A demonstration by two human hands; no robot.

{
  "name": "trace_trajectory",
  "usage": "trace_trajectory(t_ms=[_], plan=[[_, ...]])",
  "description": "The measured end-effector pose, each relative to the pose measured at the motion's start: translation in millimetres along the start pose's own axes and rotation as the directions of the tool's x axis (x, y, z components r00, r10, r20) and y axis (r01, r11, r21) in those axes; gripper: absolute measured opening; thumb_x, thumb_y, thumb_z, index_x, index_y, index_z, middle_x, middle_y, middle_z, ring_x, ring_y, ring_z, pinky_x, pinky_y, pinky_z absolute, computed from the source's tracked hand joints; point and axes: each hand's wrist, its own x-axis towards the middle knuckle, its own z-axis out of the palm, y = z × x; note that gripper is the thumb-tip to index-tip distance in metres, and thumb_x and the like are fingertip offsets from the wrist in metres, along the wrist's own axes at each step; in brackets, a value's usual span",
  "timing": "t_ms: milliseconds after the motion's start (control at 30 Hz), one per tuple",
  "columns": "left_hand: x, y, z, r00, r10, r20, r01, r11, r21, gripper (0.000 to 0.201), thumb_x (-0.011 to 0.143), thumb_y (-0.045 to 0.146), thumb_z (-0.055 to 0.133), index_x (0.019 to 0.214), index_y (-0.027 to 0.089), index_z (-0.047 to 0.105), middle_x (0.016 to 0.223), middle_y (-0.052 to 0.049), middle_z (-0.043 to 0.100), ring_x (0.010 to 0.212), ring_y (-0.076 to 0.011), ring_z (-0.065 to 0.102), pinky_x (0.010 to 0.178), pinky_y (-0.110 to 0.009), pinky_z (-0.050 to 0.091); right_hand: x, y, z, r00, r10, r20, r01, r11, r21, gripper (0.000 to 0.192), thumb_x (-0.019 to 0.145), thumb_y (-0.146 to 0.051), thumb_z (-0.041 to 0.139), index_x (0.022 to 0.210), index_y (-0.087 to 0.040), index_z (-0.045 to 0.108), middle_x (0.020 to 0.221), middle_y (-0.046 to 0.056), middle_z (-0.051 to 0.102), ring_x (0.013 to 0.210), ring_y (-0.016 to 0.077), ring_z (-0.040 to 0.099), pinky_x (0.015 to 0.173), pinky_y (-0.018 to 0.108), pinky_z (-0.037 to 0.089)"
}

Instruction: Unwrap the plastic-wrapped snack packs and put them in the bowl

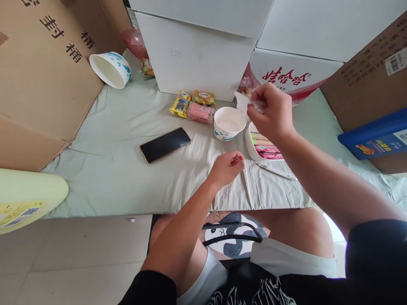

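My right hand [270, 111] is raised above a white tray of snack packets [249, 146], pinching a small clear wrapper [244, 101] just beside an upright white paper bowl [229, 123]. My left hand [227, 167] hovers lower over the pale green cloth [111, 161], fingers curled closed; whether it holds a tiny scrap I cannot tell. Several wrapped snacks [193, 106] lie behind the bowl. A black phone [165, 144] lies flat on the cloth to the left.
A second paper bowl [110, 69] lies tipped on its side at the back left beside a large cardboard box [41, 72]. White boxes [197, 55] line the back, another cardboard box [375, 67] the right. A thin white utensil [276, 171] rests near the tray.
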Motion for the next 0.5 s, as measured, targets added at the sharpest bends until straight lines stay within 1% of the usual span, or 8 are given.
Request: trace_trajectory(t_ms=[67, 133, 200, 267, 333, 367, 400, 500], plan=[[-1, 1, -0.1, 1.000, 0.001, -0.009, -0.001, 1.000, -0.004, 0.003, 0.083, 0.020, 0.057, 0.083, 0.021, 0.060, 0.073, 0.002, 0.067, 0.068, -0.0128, 0.059, 0.068, -0.027, 0.044, 14, 2, 19, 0.988, -0.036, 0.148, 0.058, 0.988, -0.142, 0.014, 0.089, -0.024, 0.060, 0.100, -0.022, 0.069, 0.098, 0.009, 0.070, 0.095, 0.0257, 0.064, 0.081, 0.039, 0.049], [-1, 2, 0.8, 1.000, 0.007, -0.002, -0.007, 1.000, -0.008, 0.004, 0.082, 0.019, 0.056, 0.081, 0.021, 0.059, 0.072, 0.002, 0.066, 0.069, -0.0133, 0.058, 0.068, -0.027, 0.044, 26, 8, 43, 0.944, 0.001, 0.331, 0.092, 0.960, -0.265, 0.015, 0.079, -0.020, 0.067, 0.093, -0.022, 0.071, 0.091, 0.008, 0.072, 0.089, 0.0262, 0.066, 0.078, 0.038, 0.049], [-2, 3, 1.7, 1.000, 0.009, 0.010, -0.009, 1.000, 0.001, 0.004, 0.081, 0.020, 0.056, 0.080, 0.021, 0.059, 0.073, 0.002, 0.067, 0.070, -0.0140, 0.058, 0.067, -0.027, 0.043, 37, 18, 70, 0.868, 0.071, 0.492, 0.101, 0.944, -0.315, 0.014, 0.069, -0.018, 0.075, 0.082, -0.023, 0.072, 0.082, 0.008, 0.070, 0.085, 0.0269, 0.067, 0.075, 0.037, 0.049], [-4, 3, 1.9, 1.000, 0.003, 0.015, -0.003, 1.000, 0.021, 0.003, 0.082, 0.021, 0.055, 0.080, 0.022, 0.059, 0.075, 0.001, 0.068, 0.070, -0.0144, 0.057, 0.065, -0.027, 0.041, 48, 29, 94, 0.770, 0.103, 0.629, 0.105, 0.953, -0.284, 0.016, 0.060, -0.018, 0.082, 0.070, -0.022, 0.070, 0.071, 0.006, 0.067, 0.082, 0.0269, 0.067, 0.075, 0.038, 0.051], [-6, 4, 1.3, 1.000, 0.001, 0.029, -0.003, 0.998, 0.059, 0.004, 0.083, 0.024, 0.055, 0.082, 0.023, 0.059, 0.075, 0.002, 0.068, 0.068, -0.0147, 0.055, 0.063, -0.028, 0.040, 57, 39, 108, 0.679, 0.135, 0.721, 0.082, 0.963, -0.258, 0.019, 0.055, -0.018, 0.086, 0.060, -0.022, 0.067, 0.062, 0.003, 0.062, 0.076, 0.0257, 0.067, 0.075, 0.040, 0.053], [-7, 4, 0.8, 0.999, 0.002, 0.038, -0.005, 0.997, 0.082, 0.004, 0.083, 0.025, 0.055, 0.083, 0.023, 0.059, 0.074, 0.002, 0.067, 0.067, -0.0150, 0.055, 0.062, -0.028, 0.039, 60, 44, 111, 0.655, 0.138, 0.743, 0.054, 0.972, -0.228, 0.021, 0.054, -0.019, 0.087, 0.058, -0.023, 0.067, 0.060, 0.002, 0.061, 0.074, 0.0252, 0.067, 0.075, 0.041, 0.054], [-8, 4, 0.4, 0.999, 0.005, 0.047, -0.010, 0.995, 0.104, 0.005, 0.084, 0.026, 0.055, 0.084, 0.023, 0.059, 0.072, 0.002, 0.066, 0.067, -0.0153, 0.055, 0.062, -0.029, 0.039, 64, 47, 111, 0.651, 0.128, 0.749, 0.017, 0.983, -0.182, 0.023, 0.054, -0.019, 0.089, 0.057, -0.023, 0.067, 0.059, 0.001, 0.059, 0.073, 0.0251, 0.067, 0.075, 0.043, 0.055], [-10, 5, -0.4, 0.998, 0.013, 0.060, -0.021, 0.989, 0.144, 0.007, 0.086, 0.028, 0.054, 0.084, 0.024, 0.058, 0.068, 0.003, 0.061, 0.066, -0.0159, 0.055, 0.063, -0.030, 0.039, 70, 50, 96, 0.690, 0.090, 0.718, -0.054, 0.996, -0.073, 0.024, 0.056, -0.020, 0.092, 0.060, -0.023, 0.068, 0.062, 0.002, 0.060, 0.082, 0.0280, 0.069, 0.078, 0.048, 0.055]])
